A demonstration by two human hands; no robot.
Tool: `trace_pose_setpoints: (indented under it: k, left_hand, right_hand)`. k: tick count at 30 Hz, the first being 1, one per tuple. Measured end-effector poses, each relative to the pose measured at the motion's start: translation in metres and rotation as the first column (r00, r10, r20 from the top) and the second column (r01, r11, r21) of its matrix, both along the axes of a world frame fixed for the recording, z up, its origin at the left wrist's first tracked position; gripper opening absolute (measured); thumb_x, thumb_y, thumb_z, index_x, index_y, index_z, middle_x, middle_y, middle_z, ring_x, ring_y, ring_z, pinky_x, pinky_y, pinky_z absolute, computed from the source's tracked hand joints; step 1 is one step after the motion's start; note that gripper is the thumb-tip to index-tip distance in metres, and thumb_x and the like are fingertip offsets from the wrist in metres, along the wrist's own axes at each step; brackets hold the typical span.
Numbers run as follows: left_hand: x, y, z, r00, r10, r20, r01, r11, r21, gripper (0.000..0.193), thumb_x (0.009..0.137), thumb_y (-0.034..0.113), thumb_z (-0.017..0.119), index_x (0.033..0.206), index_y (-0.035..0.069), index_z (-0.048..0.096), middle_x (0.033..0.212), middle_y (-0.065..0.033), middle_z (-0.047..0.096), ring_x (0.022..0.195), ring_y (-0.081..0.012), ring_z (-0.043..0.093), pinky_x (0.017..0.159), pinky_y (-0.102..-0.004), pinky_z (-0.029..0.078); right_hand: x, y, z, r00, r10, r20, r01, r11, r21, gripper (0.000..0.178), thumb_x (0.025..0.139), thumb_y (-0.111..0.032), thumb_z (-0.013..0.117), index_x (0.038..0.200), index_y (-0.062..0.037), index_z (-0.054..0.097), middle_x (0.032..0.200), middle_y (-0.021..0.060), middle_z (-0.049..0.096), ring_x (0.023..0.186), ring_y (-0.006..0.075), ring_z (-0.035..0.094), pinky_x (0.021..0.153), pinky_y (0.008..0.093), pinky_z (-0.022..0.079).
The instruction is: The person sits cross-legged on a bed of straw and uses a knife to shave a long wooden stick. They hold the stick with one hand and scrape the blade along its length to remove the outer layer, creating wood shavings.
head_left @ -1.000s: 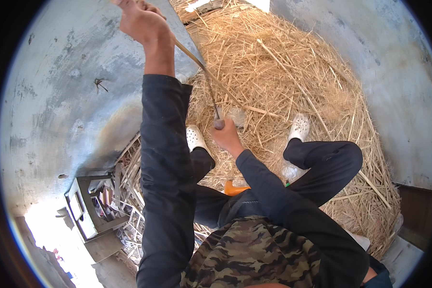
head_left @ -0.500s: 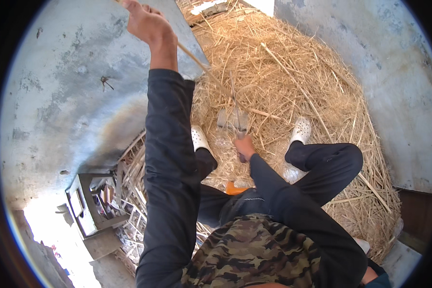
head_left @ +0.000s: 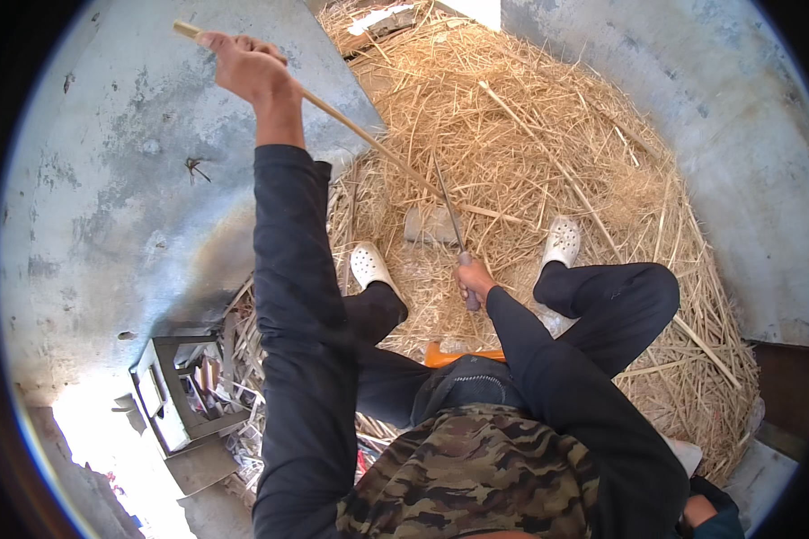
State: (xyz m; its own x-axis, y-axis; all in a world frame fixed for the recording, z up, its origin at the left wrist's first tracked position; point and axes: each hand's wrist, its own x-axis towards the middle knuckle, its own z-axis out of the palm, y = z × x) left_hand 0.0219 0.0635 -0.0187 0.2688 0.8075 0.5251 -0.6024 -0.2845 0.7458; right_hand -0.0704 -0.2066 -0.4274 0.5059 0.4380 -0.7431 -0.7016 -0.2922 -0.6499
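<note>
Stick (head_left: 360,134) bars left diagonally; free room over straw (head_left: 503,162), right.

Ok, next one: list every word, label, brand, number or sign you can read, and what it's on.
No readable text anywhere.
Stick in the left hand, knife in the right hand: no lettering visible.
Clutter at lower left: too small to tell.
Pale waistband mark: too small to tell.
</note>
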Motion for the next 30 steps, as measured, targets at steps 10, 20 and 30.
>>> trace_pose_setpoints:
  k: [10, 20, 30]
  left_hand:
    - [0.003, -0.007, 0.004, 0.999, -0.01, -0.035, 0.009, 1.0, -0.025, 0.055, 0.101, 0.055, 0.027, 0.064, 0.015, 0.018, 0.052, 0.0018, 0.018, 0.043, -0.0125, 0.018, 0.042, -0.0305, 0.021]
    - [-0.012, 0.013, 0.0, 0.94, -0.339, -0.042, 0.337, 0.94, -0.046, 0.057, 0.098, 0.063, 0.022, 0.068, 0.014, 0.022, 0.056, 0.0021, 0.016, 0.052, -0.0136, 0.013, 0.05, -0.0294, 0.015]
    - [-0.034, 0.001, 0.0, 0.894, -0.445, -0.057, 0.447, 0.893, 0.049, 0.062, 0.095, 0.069, 0.024, 0.07, 0.013, 0.029, 0.056, 0.0012, 0.018, 0.052, -0.0132, 0.013, 0.05, -0.0306, 0.018]
  right_hand:
    - [-0.033, 0.0, -0.074, 0.912, 0.143, 0.385, -0.098, 0.986, -0.134, 0.014, 0.081, -0.009, 0.056, 0.09, 0.0009, 0.055, 0.065, 0.0146, 0.054, 0.054, 0.0235, 0.053, 0.054, 0.0389, 0.045]
    - [-0.031, 0.012, 0.038, 0.975, 0.042, 0.217, -0.081, 0.982, 0.171, 0.014, 0.08, -0.008, 0.061, 0.088, 0.0006, 0.053, 0.058, 0.0045, 0.05, 0.043, 0.0137, 0.051, 0.038, 0.0323, 0.039]
    - [-0.006, 0.085, 0.061, 0.913, -0.039, 0.406, -0.115, 0.93, 0.348, 0.012, 0.08, -0.004, 0.06, 0.074, -0.003, 0.05, 0.054, 0.0025, 0.049, 0.039, 0.0121, 0.049, 0.035, 0.0303, 0.037]
